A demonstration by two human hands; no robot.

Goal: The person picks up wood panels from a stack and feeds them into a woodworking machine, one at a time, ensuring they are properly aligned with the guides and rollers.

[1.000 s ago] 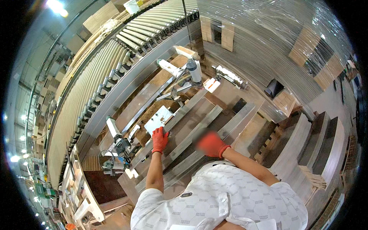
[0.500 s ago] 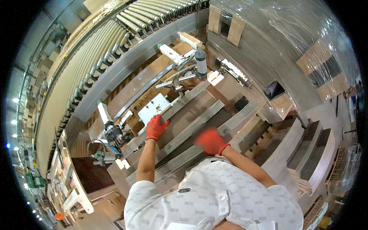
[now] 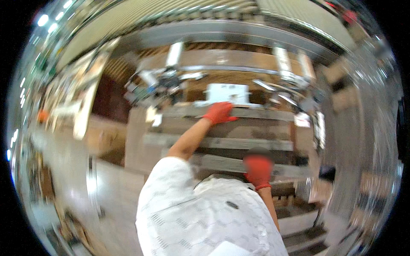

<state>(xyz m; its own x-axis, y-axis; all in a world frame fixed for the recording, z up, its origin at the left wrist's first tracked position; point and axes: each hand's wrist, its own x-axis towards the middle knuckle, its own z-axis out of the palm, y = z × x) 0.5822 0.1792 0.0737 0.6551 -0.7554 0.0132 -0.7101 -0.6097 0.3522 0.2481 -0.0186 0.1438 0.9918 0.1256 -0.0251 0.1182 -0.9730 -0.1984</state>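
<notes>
Wooden pallet (image 3: 222, 143), two red-gloved hands (image 3: 220, 113)

1. The left hand (image 3: 220, 113) rests on the far plank (image 3: 256, 114) of the pallet (image 3: 222, 143).
2. The flat sheet (image 3: 226, 93) lies just beyond it.
3. The right hand (image 3: 258, 170) sits over the near plank (image 3: 222, 162).

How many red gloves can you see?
2. The left hand wears one and rests on the far wooden plank; the right hand wears one, blurred, by the near plank.
</notes>
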